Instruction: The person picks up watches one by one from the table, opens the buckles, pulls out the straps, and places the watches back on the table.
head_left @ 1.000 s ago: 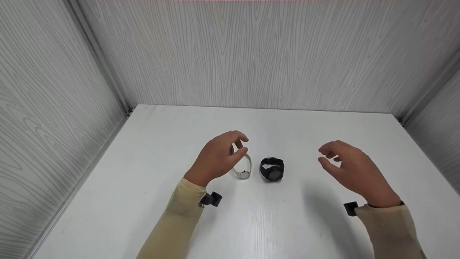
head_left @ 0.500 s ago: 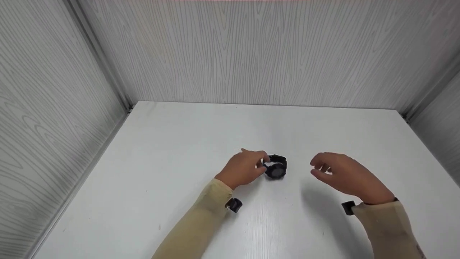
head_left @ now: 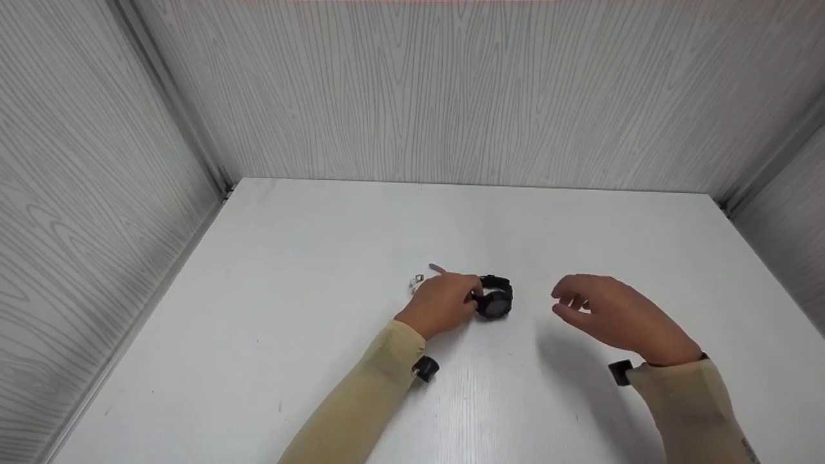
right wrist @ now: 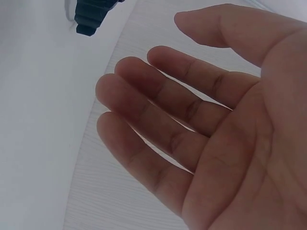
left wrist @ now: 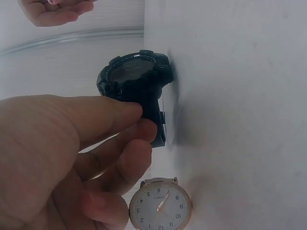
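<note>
My left hand [head_left: 441, 301] pinches the strap of a black wristwatch [head_left: 495, 305] between thumb and forefinger. In the left wrist view the black watch's round face [left wrist: 132, 70] tilts up above the thumb. Just below the fingers there, a second wristwatch [left wrist: 160, 206] shows a white dial in a rose-gold case. From the head view that watch is mostly hidden behind the left hand. My right hand [head_left: 622, 316] hovers to the right of the black watch, fingers loosely bent, holding nothing; its palm [right wrist: 235, 153] fills much of the right wrist view.
Both watches are on a white table [head_left: 322, 258]. A grey wood-grain panel [head_left: 412, 90] rises behind its far edge, with similar panels at the left [head_left: 84, 212] and right. Each sleeve has a small black camera [head_left: 426, 368] at the wrist.
My left hand has moved right from above the white-dial watch to the black one and taken hold of its strap. The right hand has shifted slightly left and nearer.
</note>
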### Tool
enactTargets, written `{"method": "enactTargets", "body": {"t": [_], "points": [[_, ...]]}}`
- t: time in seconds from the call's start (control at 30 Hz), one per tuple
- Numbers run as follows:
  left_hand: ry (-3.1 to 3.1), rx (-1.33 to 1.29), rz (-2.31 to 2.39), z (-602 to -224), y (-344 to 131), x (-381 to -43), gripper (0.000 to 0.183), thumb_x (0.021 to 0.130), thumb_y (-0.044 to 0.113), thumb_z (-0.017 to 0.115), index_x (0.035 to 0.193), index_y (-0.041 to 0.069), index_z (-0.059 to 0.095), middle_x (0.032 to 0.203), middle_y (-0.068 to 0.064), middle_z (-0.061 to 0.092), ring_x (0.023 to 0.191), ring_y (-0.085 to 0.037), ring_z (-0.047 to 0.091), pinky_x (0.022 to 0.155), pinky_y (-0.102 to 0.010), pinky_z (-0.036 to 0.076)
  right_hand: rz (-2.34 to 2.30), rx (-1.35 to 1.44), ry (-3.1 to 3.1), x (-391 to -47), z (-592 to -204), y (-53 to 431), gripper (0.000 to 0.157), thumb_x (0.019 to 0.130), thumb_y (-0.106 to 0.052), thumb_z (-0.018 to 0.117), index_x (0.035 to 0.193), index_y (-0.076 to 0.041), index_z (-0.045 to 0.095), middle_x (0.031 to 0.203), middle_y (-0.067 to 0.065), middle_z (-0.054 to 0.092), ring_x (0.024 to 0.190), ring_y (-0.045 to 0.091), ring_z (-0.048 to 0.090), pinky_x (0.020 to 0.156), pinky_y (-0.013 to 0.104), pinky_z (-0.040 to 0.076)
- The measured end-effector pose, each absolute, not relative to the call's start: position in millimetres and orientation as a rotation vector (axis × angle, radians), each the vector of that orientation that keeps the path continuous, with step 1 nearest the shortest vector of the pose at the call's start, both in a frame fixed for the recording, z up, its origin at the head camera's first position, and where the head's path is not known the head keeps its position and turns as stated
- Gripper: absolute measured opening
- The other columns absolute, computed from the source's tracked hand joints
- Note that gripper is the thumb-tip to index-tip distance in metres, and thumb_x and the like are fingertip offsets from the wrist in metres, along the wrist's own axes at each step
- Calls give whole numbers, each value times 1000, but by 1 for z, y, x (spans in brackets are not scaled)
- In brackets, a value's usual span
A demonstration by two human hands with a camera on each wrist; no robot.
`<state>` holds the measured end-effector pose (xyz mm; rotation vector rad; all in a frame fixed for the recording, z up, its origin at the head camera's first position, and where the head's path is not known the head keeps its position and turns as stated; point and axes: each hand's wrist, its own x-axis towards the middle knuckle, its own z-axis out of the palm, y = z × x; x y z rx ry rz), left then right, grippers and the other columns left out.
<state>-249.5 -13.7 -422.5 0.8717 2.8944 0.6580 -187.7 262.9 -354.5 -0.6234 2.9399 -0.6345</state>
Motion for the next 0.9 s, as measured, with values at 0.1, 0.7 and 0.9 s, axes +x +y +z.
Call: {"method": "enactTargets", "body": {"t": [0.1,0.7,0.9], "points": [[2905,884,668,-423,-14,-249,17,100,18,67,115,15,74,113,1,75,103,-17,69,90,-34,54,-623,-628,2939,-188,-355,264,15,101,-21,64,113,-16,72,102,-8,70,94,13,64,83,42,52],[2998,1077,866,-406,-16,-245,9,100,19,70,108,20,75,98,9,73,86,-4,64,77,-24,52,-732,-503,3049,-192,-356,258,14,101,-22,64,110,-16,72,99,-5,72,91,16,66,79,41,52],[3041,1258,1021,-385,-20,-233,8,100,19,70,107,21,74,94,10,69,78,-3,57,69,-20,47,-1044,-393,3041,-192,-351,254,28,104,-37,62,119,-15,69,105,0,72,97,22,69,84,44,53]]}}
